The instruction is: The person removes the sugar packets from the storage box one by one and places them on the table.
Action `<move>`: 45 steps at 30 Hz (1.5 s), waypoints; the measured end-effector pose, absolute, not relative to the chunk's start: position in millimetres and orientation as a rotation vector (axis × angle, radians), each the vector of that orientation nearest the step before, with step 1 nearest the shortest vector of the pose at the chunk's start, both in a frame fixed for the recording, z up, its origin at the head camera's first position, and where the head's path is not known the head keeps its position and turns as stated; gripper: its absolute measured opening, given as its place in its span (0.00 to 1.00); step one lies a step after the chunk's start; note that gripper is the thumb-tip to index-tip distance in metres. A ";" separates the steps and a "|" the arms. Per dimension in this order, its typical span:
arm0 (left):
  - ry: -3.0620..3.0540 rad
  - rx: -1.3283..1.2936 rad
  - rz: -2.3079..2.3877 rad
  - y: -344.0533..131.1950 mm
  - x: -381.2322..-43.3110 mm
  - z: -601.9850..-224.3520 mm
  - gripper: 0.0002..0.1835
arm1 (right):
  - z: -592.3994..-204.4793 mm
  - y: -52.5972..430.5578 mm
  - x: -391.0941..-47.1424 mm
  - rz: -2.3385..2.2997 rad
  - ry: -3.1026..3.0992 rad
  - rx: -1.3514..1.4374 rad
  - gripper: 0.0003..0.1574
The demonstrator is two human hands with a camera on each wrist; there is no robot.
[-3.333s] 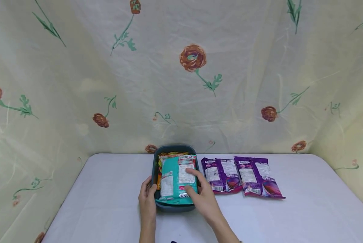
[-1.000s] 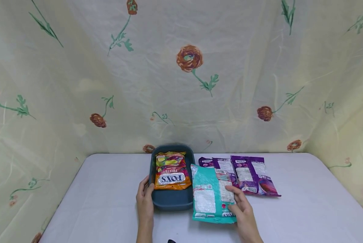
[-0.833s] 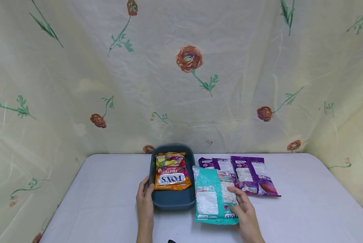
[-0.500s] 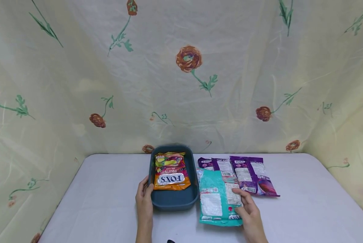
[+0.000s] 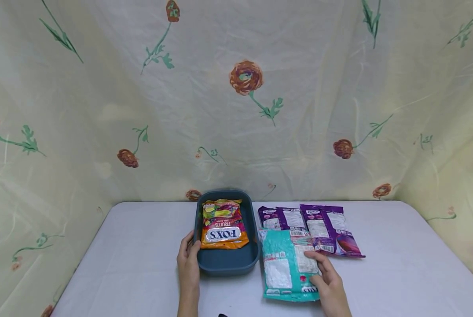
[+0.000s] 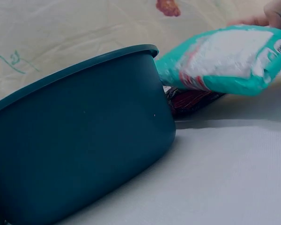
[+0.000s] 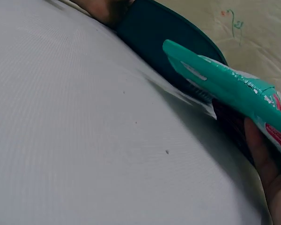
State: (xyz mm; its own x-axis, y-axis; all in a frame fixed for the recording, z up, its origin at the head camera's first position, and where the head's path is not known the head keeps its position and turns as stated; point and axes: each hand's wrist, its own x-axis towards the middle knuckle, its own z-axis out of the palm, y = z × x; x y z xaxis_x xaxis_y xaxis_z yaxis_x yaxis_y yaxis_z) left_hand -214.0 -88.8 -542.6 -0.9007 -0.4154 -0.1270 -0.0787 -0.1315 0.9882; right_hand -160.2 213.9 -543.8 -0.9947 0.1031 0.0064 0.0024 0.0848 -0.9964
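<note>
My right hand pinches a teal candy bag by its right edge, with a finger and the thumb on top. In the right wrist view the candy bag is tilted above the table, its shadow below it. My left hand holds the left side of a dark blue plastic bin, thumb near the rim. Inside the bin lies an orange and red Fox's Fruits candy bag, print upside down. The left wrist view shows the bin's outer wall and the teal bag beyond it.
Two purple candy bags lie side by side right of the bin; the left one is partly covered by the teal bag in the head view, the right one shows fully. A floral curtain hangs behind the white table.
The teal bag was lifted out of the bin by my right hand and moved right, uncovering the Fox's Fruits bag. Lately it drifts further right and nearer me. My left hand stays at the bin.
</note>
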 end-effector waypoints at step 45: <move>-1.930 0.601 -2.129 -88.8 -211.1 -535.7 0.24 | -546.6 214.2 -152.4 1.179 -2.638 -0.035 0.25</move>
State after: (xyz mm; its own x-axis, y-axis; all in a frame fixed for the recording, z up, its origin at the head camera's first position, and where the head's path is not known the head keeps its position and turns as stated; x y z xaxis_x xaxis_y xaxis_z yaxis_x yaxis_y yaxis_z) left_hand -211.1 -88.8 -535.7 -0.8960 -0.4142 -0.1598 -0.1186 -0.1237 0.9852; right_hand -152.4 214.2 -546.6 -0.9681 0.1235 0.2179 -0.0799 0.6720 -0.7362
